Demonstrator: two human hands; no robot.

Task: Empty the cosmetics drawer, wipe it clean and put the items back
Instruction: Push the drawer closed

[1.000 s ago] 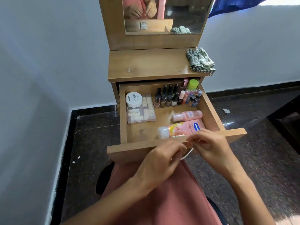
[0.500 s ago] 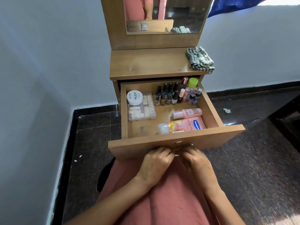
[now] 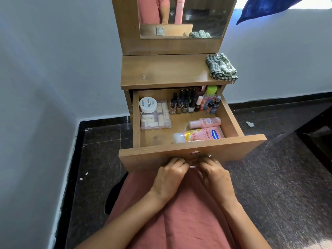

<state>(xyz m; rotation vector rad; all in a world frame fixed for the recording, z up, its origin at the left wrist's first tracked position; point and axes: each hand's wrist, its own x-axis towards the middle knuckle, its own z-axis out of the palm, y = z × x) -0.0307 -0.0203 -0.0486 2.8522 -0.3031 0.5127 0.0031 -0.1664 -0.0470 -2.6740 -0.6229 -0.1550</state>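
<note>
The wooden drawer [image 3: 233,150] stands pulled out, full of cosmetics. Inside lie a pink Vaseline lotion bottle [image 3: 201,134], a smaller pink bottle [image 3: 204,122], a clear box [image 3: 158,117] with a white nail-polish jar [image 3: 147,104] on top, and several nail polish bottles [image 3: 185,105] at the back. My left hand [image 3: 168,178] and my right hand [image 3: 215,177] meet at the lower edge of the drawer front, fingers curled around the handle, which they mostly hide. A checked cloth [image 3: 221,67] lies crumpled on the dresser top's right end.
The dresser top [image 3: 161,71] is bare apart from the cloth, with a mirror [image 3: 197,15] above it. A white wall runs close on the left. Dark stone floor surrounds the dresser, with a dark furniture edge [image 3: 316,141] at the right. My pink-clothed lap sits under the drawer.
Both hands have dropped from the top edge of the drawer front down to the handle below it. The drawer's contents have not moved.
</note>
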